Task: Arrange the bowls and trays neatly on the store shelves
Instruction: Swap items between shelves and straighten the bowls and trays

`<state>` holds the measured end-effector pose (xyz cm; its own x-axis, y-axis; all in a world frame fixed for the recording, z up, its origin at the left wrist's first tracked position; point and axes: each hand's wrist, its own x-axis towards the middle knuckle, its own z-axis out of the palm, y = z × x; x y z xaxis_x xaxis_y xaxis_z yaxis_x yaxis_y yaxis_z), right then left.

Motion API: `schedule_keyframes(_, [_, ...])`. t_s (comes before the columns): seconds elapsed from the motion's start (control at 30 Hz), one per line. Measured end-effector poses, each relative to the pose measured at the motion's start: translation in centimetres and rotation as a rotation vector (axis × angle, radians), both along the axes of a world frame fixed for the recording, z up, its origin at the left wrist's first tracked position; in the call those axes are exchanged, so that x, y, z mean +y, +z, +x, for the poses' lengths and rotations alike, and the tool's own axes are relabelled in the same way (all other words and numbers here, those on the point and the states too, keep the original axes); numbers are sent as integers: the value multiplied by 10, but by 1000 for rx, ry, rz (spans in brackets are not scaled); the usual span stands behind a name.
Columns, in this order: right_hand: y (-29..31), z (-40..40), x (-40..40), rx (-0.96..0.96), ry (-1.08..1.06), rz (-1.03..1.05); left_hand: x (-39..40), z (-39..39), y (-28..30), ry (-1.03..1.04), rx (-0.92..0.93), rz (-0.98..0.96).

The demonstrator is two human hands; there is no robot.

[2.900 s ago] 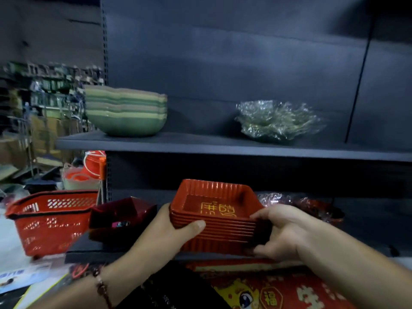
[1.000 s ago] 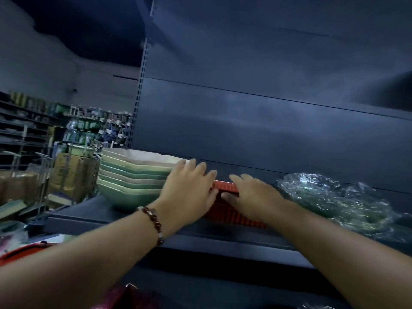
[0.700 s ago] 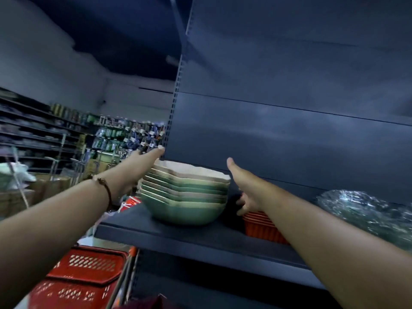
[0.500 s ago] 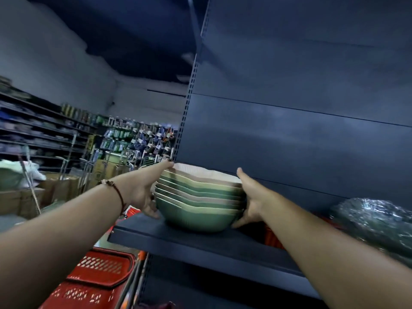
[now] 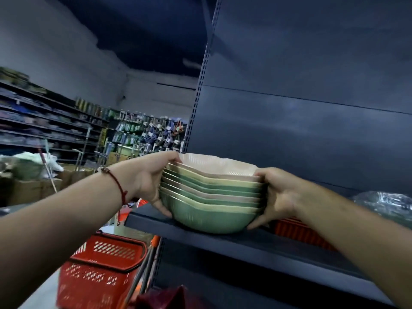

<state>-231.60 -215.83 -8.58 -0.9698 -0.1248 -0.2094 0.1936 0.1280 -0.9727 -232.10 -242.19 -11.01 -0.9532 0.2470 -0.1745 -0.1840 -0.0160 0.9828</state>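
A stack of several green and beige bowls (image 5: 211, 204) sits near the left end of the dark upper shelf (image 5: 223, 239). My left hand (image 5: 149, 181) grips the stack's left side, fingers over the rims and thumb under. My right hand (image 5: 276, 195) grips its right side the same way. Behind my right forearm a stack of red trays (image 5: 296, 233) stands on the same shelf, partly hidden. Plastic-wrapped clear dishes (image 5: 388, 206) lie farther right.
A red shopping basket (image 5: 100, 270) stands on the floor below left. A dark red item (image 5: 162, 297) shows at the bottom edge. The shelf's perforated upright (image 5: 198, 92) rises behind the bowls. Stocked aisles and cardboard boxes (image 5: 33, 188) fill the left background.
The red trays went from my hands onto the upper shelf. Both hands then moved left and closed around the bowl stack. The view has swung left and closer.
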Motion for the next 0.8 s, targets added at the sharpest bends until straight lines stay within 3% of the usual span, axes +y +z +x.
schedule_keyframes(0.17, [2,70,13,2,167,-30,2,69,-2,3,41,0])
schedule_keyframes(0.43, [-24,182,39,50,131,-28,22,171,-23,-57,50,-22])
schedule_keyframes(0.8, [-147,271,118,-85,-38,-66,103,228,-151,-177,-92,-17])
